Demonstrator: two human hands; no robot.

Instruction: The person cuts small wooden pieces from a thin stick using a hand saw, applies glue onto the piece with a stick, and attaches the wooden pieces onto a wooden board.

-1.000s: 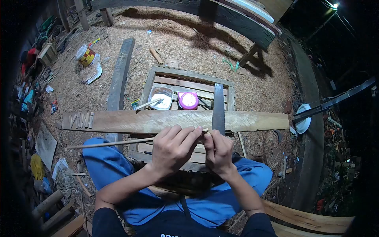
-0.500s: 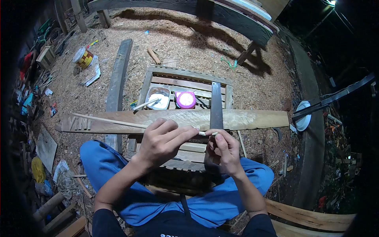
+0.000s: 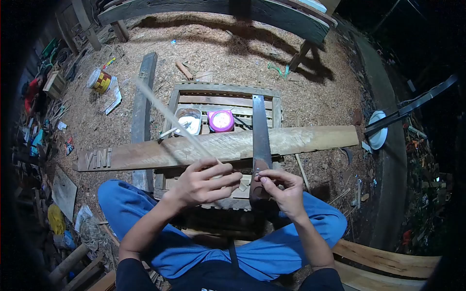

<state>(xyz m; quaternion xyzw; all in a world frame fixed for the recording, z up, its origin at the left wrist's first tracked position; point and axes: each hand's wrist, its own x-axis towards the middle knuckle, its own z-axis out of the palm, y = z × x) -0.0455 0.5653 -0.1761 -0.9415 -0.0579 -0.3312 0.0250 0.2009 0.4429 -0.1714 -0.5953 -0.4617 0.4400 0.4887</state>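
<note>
My left hand (image 3: 204, 183) is closed around a long thin wooden strip (image 3: 167, 112), which slants up and away to the left, blurred by motion. Thumb and forefinger of my right hand (image 3: 283, 188) pinch a small pale wooden piece (image 3: 257, 171), mostly hidden by the fingertips. Just beneath them lies a handsaw (image 3: 260, 128), its blade crossing a long wooden board (image 3: 213, 146). Short strips forming letters (image 3: 98, 159) sit at the board's left end.
Under the board is a slatted wooden frame (image 3: 228, 90) bearing a tub of white paste (image 3: 193, 127) and a pink tape measure (image 3: 221, 120). A dark beam (image 3: 144, 92) lies to the left, near a yellow-and-red bucket (image 3: 99, 81). A bench (image 3: 213, 7) stands at the back.
The strip's far end has swung upward, off the board. My left hand has drawn away from my right, which has moved slightly down and right. The whole view has shifted a little.
</note>
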